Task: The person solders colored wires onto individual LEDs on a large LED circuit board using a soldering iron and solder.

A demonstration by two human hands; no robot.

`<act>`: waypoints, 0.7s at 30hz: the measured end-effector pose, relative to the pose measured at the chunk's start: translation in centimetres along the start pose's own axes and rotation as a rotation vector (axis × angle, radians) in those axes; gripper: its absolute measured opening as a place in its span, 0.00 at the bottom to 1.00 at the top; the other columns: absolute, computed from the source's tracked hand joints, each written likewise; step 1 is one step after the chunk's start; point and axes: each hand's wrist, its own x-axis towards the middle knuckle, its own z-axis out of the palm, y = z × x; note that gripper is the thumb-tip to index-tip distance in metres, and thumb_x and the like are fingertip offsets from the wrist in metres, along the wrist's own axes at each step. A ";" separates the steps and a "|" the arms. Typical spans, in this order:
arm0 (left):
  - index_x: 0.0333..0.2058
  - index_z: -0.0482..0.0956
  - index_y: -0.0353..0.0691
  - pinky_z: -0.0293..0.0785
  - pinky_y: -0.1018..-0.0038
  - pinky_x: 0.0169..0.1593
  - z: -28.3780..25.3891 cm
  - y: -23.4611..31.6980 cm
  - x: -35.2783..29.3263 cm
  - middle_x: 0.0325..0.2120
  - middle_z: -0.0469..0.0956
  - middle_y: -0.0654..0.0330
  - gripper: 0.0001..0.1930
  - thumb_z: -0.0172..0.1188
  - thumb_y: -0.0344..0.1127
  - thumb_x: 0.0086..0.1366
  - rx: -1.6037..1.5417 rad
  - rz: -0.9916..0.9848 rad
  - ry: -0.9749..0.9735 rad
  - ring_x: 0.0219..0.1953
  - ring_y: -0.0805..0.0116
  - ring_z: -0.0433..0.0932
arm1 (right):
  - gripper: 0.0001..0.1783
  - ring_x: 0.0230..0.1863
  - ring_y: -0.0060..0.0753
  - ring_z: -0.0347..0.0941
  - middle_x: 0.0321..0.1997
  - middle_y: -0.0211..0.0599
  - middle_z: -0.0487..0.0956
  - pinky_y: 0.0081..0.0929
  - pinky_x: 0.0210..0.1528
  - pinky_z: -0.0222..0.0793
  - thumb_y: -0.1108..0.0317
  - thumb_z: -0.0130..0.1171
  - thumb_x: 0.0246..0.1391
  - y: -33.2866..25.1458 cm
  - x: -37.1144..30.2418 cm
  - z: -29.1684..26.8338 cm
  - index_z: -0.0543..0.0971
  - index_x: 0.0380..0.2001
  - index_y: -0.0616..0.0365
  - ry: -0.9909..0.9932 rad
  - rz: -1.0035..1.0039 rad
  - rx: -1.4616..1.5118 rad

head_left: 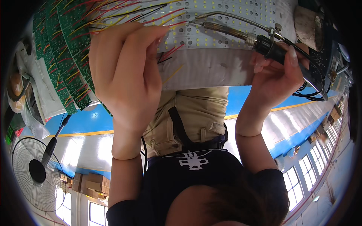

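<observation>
My right hand (279, 73) grips a soldering iron (277, 51) by its black handle. A thin bent metal tube (235, 17) is clamped alongside the iron, and both tips point left. Below them lies a white LED board (226, 42) with rows of small yellow chips and round holes. My left hand (122, 67) is closed, its thumb and forefinger pinched at a red wire (178, 24). That wire's end meets the iron's tip at the board. Other red, black and yellow wires (151, 14) fan out beyond my left fingers; the fingertips are partly hidden.
Green circuit boards (62, 52) with short wires overlap at the left. A dirty cylindrical holder (307, 28) stands at the far right, with black cables (311, 97) hanging below. A grey-white work surface (211, 69) edges toward me. A fan (37, 171) stands lower left.
</observation>
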 end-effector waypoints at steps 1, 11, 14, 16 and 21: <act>0.29 0.82 0.39 0.71 0.75 0.36 0.1 0.0 0.0 0.28 0.77 0.61 0.10 0.60 0.17 0.50 -0.002 0.000 -0.001 0.32 0.68 0.75 | 0.07 0.11 0.33 0.68 0.19 0.40 0.69 0.27 0.14 0.67 0.75 0.55 0.50 0.0 0.0 -0.1 0.67 0.29 0.66 0.001 0.000 -0.002; 0.29 0.82 0.40 0.70 0.75 0.35 0.0 0.0 -0.1 0.27 0.77 0.62 0.09 0.62 0.19 0.49 0.050 0.032 -0.019 0.31 0.67 0.74 | 0.08 0.11 0.31 0.68 0.18 0.40 0.70 0.26 0.14 0.67 0.74 0.56 0.48 -0.3 -0.2 0.5 0.67 0.27 0.65 0.020 0.028 -0.098; 0.29 0.82 0.40 0.70 0.75 0.35 0.1 0.0 -0.1 0.27 0.77 0.62 0.09 0.62 0.19 0.49 0.051 0.036 -0.018 0.31 0.67 0.74 | 0.08 0.11 0.31 0.68 0.19 0.41 0.71 0.25 0.13 0.67 0.74 0.57 0.48 -0.2 -0.2 0.3 0.68 0.27 0.65 0.004 0.015 -0.088; 0.29 0.82 0.40 0.70 0.75 0.35 0.1 0.0 -0.1 0.27 0.77 0.62 0.09 0.62 0.19 0.49 0.054 0.039 -0.018 0.31 0.67 0.75 | 0.08 0.11 0.31 0.68 0.20 0.41 0.71 0.25 0.13 0.67 0.74 0.57 0.48 -0.2 -0.2 0.1 0.68 0.27 0.65 -0.013 0.012 -0.078; 0.29 0.82 0.40 0.70 0.75 0.35 0.2 -0.1 -0.1 0.27 0.77 0.61 0.09 0.63 0.19 0.49 0.056 0.051 -0.009 0.31 0.67 0.75 | 0.09 0.11 0.30 0.68 0.21 0.41 0.71 0.25 0.11 0.66 0.75 0.57 0.47 -0.2 -0.2 0.0 0.68 0.28 0.65 0.052 0.026 -0.100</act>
